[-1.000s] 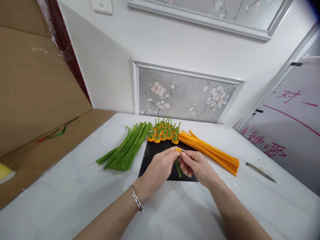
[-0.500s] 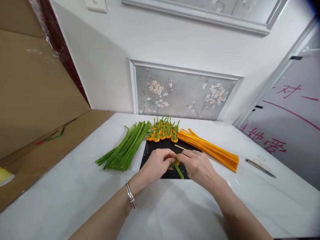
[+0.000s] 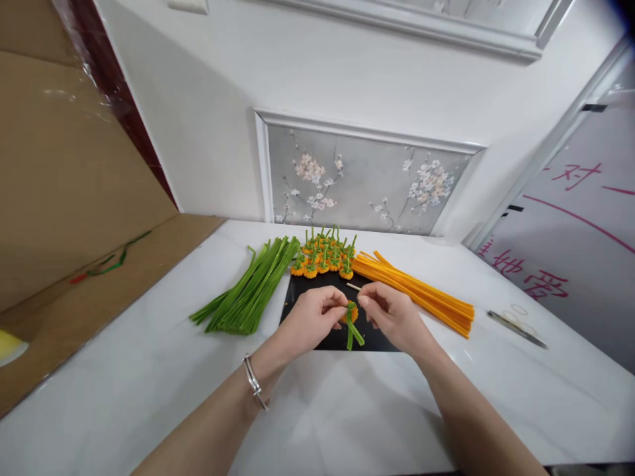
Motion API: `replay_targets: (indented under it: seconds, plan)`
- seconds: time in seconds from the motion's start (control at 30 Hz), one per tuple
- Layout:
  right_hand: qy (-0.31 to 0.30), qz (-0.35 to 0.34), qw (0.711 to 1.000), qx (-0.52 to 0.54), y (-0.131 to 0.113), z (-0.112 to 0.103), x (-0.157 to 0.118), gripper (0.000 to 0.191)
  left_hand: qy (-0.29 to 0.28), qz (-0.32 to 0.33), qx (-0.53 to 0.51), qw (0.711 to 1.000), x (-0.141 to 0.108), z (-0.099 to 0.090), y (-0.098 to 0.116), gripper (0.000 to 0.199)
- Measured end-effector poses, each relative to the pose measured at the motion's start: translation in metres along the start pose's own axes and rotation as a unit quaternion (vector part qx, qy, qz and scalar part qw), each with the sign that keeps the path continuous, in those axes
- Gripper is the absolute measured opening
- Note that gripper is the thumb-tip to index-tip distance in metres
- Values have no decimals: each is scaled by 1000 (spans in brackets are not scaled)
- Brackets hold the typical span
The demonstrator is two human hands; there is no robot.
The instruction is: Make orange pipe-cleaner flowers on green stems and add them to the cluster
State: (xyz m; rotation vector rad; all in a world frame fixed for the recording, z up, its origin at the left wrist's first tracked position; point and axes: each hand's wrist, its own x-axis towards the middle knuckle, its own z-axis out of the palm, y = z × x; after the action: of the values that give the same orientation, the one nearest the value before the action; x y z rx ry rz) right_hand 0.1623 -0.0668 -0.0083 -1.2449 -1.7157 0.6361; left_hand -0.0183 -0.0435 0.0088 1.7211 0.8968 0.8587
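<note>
Between the thumb and fingers of my left hand [image 3: 313,317] is a small pipe-cleaner pumpkin [image 3: 354,313], orange with green on top. Two green pipe-cleaner ends [image 3: 353,337] hang from it toward me. My right hand [image 3: 394,316] is close on its right side, thumb and forefinger pinched together; whether anything is between them is hidden. Both hands are over a black mat [image 3: 327,285]. A thin pale stick [image 3: 353,287] lies on the mat just beyond my right fingertips.
Behind the mat stand several finished orange pumpkins [image 3: 323,261] with green stems. Green pipe cleaners [image 3: 253,291] lie in a bundle at left, orange ones [image 3: 417,291] at right. Tweezers [image 3: 516,328] and thin rings [image 3: 520,309] rest farther right. A cardboard box [image 3: 74,165] borders the table's left.
My right hand has drawn back to the right from the pumpkin, which now shows more fully. Two green ends hang apart where one showed before. My left hand keeps its hold.
</note>
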Motion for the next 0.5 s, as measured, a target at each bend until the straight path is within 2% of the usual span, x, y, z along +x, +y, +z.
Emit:
replay_targets:
  seconds: [0.17,0.27,0.4,0.5]
  plan:
    - [-4,-38,998,-41,-10,4,-1,17,4,17,43,999,-2,4,-1,7]
    - [4,-94,990,-104,-12,4,0,19,4,26,56,998,-1,4,-3,8]
    - [-21,-166,969,-182,-9,1,0,26,-5,37,45,998,0,5,-8,10]
    - [-36,-176,970,-165,-6,-2,0,26,-2,32,24,999,1,5,-11,10]
